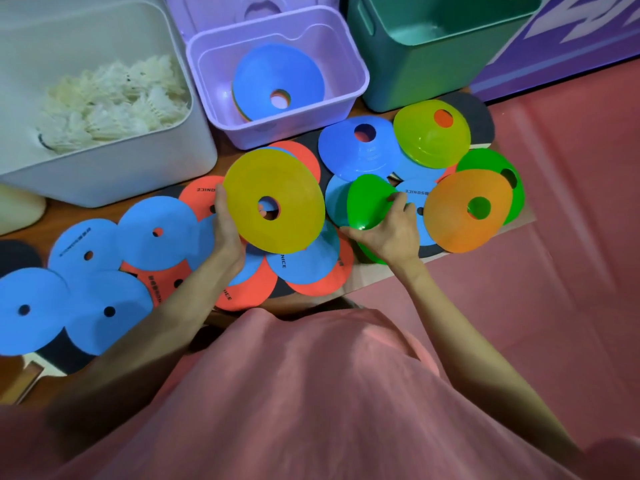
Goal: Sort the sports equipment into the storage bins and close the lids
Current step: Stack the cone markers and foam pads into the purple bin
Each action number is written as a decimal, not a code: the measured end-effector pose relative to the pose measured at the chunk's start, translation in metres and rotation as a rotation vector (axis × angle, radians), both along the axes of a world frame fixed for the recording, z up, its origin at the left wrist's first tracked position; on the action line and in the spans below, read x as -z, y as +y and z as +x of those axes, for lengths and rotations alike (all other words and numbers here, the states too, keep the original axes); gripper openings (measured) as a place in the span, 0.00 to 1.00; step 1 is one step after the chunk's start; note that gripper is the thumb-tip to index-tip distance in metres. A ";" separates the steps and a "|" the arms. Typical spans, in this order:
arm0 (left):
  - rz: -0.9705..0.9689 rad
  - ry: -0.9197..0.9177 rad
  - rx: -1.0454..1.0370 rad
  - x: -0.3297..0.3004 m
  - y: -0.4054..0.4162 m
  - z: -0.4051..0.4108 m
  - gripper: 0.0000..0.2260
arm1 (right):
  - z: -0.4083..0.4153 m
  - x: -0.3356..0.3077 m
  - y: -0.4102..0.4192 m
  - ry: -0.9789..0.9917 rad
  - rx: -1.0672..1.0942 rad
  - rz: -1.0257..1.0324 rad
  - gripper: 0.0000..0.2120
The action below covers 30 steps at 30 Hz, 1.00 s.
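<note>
My left hand [227,230] grips the left rim of a yellow disc cone [277,188], held tilted above flat blue and orange-red floor discs [156,230]. My right hand [388,233] is closed on a green disc cone [369,202], lifted on edge. To its right lie an orange cone [460,216], a second green cone [498,168], a lime cone [429,140] and a blue cone [356,157]. The open purple bin [221,50] behind holds a stack of cones topped by a blue cone [270,77].
A white bin [114,174] at the left holds several white shuttlecocks [114,102]. An open green bin [408,71] stands at the back right. Black table tennis paddles [59,355] lie under the discs. A red floor mat [571,237] lies to the right.
</note>
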<state>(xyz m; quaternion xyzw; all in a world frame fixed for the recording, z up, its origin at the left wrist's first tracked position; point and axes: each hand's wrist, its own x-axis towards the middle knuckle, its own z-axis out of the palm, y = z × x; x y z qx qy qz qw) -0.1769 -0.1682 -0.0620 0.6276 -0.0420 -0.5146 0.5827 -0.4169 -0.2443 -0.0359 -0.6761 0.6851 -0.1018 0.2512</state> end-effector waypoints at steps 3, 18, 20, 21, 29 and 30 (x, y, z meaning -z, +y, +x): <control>-0.006 0.008 -0.005 -0.002 -0.002 0.001 0.21 | 0.013 -0.018 0.003 -0.164 0.022 -0.050 0.42; -0.024 0.132 0.130 0.002 -0.002 -0.008 0.20 | 0.050 0.004 0.022 -0.421 -0.017 0.006 0.15; -0.044 0.181 0.142 -0.001 -0.004 -0.010 0.21 | 0.048 0.015 0.021 -0.221 -0.133 -0.106 0.14; -0.050 0.191 0.141 -0.003 -0.005 -0.011 0.22 | 0.045 0.020 0.021 -0.151 -0.175 -0.149 0.13; -0.037 0.165 0.131 -0.009 -0.017 -0.021 0.25 | 0.018 0.016 0.011 -0.001 -0.257 -0.230 0.16; -0.039 0.158 0.128 -0.011 -0.020 -0.023 0.25 | 0.012 0.014 0.008 -0.040 -0.177 -0.252 0.16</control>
